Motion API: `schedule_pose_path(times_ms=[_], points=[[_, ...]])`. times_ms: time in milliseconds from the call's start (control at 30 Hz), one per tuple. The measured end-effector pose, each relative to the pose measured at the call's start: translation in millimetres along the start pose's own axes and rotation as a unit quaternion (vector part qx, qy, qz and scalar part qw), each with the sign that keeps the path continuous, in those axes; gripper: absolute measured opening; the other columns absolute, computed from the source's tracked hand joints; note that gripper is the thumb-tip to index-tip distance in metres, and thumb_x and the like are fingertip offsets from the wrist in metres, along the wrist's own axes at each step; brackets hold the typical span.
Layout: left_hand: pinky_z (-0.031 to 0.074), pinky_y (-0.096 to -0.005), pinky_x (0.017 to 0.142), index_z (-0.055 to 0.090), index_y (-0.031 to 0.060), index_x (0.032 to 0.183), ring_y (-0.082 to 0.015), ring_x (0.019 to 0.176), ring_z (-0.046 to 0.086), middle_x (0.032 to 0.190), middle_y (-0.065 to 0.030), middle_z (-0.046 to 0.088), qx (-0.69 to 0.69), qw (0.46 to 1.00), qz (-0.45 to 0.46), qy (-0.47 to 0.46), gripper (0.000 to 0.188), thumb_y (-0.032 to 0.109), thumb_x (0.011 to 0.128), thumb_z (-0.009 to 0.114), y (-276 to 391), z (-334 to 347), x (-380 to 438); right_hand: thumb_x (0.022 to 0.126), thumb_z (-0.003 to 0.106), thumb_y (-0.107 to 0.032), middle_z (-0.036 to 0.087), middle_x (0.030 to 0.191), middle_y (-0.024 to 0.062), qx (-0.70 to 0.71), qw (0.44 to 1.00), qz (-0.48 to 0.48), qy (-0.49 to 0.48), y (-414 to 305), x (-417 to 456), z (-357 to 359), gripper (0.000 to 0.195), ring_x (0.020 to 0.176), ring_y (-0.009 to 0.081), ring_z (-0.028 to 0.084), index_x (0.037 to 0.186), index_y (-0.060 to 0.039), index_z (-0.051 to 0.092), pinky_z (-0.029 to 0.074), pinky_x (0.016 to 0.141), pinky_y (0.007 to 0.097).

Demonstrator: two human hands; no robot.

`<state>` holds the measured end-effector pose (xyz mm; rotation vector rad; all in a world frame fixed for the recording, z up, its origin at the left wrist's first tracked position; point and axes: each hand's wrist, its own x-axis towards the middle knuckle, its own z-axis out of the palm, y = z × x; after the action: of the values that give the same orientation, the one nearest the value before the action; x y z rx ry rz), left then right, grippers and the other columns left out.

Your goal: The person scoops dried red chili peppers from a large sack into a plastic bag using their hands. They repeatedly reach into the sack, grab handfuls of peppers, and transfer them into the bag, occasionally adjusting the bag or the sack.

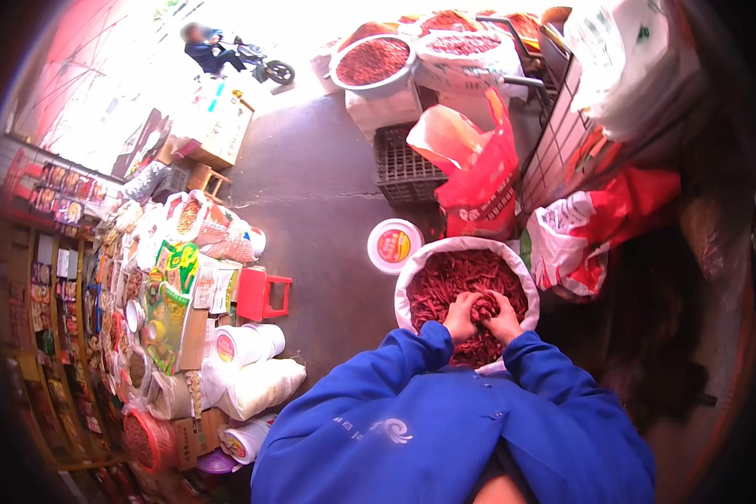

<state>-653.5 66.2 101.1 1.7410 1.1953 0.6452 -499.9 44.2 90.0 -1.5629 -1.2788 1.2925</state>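
A white woven sack [404,296] with a rolled-down rim stands right in front of me, filled with dried red chillies [457,271]. Inside its mouth, near the side closest to my body, my left hand [461,318] and my right hand [504,321] face each other. Between them they hold a small clump of the chillies [484,307]. My thumbs and fingers curl around this clump, and the undersides of the hands are hidden.
A white lidded bucket [395,246] stands beside the sack. Beyond are a red plastic bag [479,195], a black crate [406,164] and a basin of chillies [373,61]. A red stool [261,295] and stacked goods line the left. A person [208,50] sits near an electric scooter [264,62].
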Motion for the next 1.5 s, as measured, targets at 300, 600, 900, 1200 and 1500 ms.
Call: schedule_pose_path(times_ms=[300,600,900,1200,1500], points=[[0.042,-0.0445,0.092,0.048,0.0128,0.119,-0.0412,0.105,0.049,0.120,-0.0166,0.046,-0.023,0.999,-0.028,0.003,0.070,0.003,0.054,0.070,15,-13,0,0.068,0.071,0.000,0.057,0.111,0.0068,-0.005,1.000,-0.004,-0.012,-8,6,-3,0.059,0.102,0.0153,0.055,0.122,-0.0052,0.047,0.044,0.090,0.0279],[0.042,-0.0449,0.089,0.047,0.0152,0.121,-0.0427,0.102,0.046,0.122,-0.0171,0.043,-0.024,0.993,-0.113,0.020,0.066,-0.001,0.058,0.061,-7,-2,-10,0.066,0.068,-0.001,0.059,0.107,0.0065,-0.017,1.000,0.019,0.009,16,8,20,0.056,0.095,0.0158,0.057,0.119,-0.0057,0.051,0.047,0.085,0.0284],[0.043,-0.0435,0.090,0.053,0.0108,0.114,-0.0398,0.105,0.050,0.114,-0.0173,0.050,-0.028,0.990,-0.136,0.036,0.058,-0.002,0.058,0.064,-19,-5,-19,0.063,0.073,-0.005,0.052,0.114,0.0114,0.069,0.993,0.093,0.001,34,5,40,0.061,0.104,0.0215,0.053,0.120,-0.0039,0.050,0.043,0.091,0.0310],[0.044,-0.0405,0.092,0.053,0.0095,0.115,-0.0393,0.104,0.053,0.114,-0.0185,0.049,-0.026,0.994,-0.101,0.022,0.056,-0.001,0.062,0.065,3,-19,-6,0.068,0.071,-0.004,0.059,0.105,0.0038,0.044,0.998,0.030,0.015,17,11,29,0.057,0.096,0.0131,0.056,0.120,-0.0041,0.049,0.044,0.087,0.0266],[0.044,-0.0435,0.090,0.056,0.0100,0.111,-0.0371,0.104,0.051,0.110,-0.0172,0.054,0.058,0.997,0.037,-0.019,0.052,-0.002,0.061,0.064,70,-28,21,0.065,0.077,-0.012,0.055,0.113,0.0114,-0.068,0.992,-0.032,0.105,-52,-11,-12,0.065,0.104,0.0205,0.054,0.121,-0.0026,0.047,0.045,0.091,0.0329]])
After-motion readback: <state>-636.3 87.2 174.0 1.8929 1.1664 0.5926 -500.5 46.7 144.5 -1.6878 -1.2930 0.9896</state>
